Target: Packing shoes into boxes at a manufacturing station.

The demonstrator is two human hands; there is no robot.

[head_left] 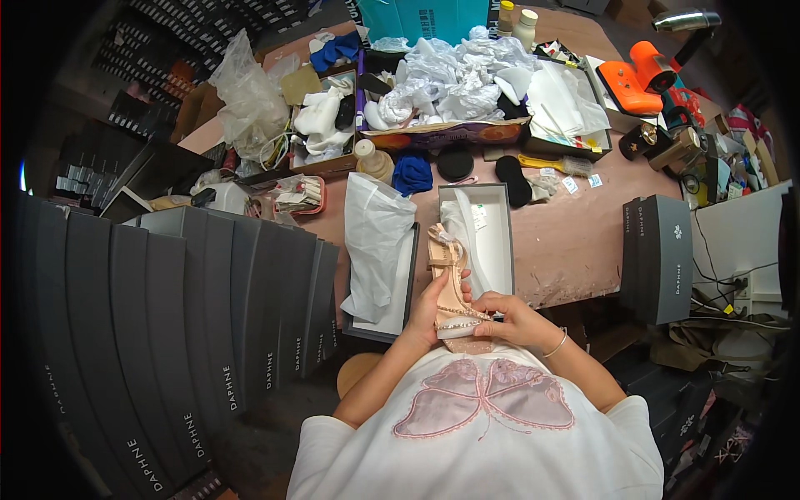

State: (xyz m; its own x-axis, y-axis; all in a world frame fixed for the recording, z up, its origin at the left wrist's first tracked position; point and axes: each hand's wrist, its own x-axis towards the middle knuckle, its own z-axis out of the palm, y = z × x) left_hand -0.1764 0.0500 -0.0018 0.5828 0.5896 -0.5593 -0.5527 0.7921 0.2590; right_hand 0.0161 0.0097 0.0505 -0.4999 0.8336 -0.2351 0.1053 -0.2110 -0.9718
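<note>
You're mid-handling on a pale pink strappy sandal (452, 287), held up just in front of your chest at the near edge of the brown worktable (575, 242). Your left hand (435, 307) is wrapped around the sandal's left side from below, thumb up over the sole edge, so it's clamped on the shoe. Your right hand (508, 319) comes in from the right, fingertips pinched at the beaded strap near the lower end; it looks closed on the strap, though the exact pinch is partly hidden. Both hands are together on the one shoe. By my read, the step is adjusting or checking the strap, with the shoe out of its box. The open grey shoebox (477, 237) sits just beyond the sandal, white tissue paper inside, and its lid (383, 292) lies to the left with more tissue (375, 242) on it. The next move calls for a steady left-hand hold while the right works the small strap, then a clean line into the box, which is near and clear above. The sandal's long axis runs near-to-far, tilted slightly left at the far end; the far end points away from you toward the box, the near end toward your chest. I can't tell toe from heel. A stack of dark grey boxes (167, 317) stands on your left.
</note>
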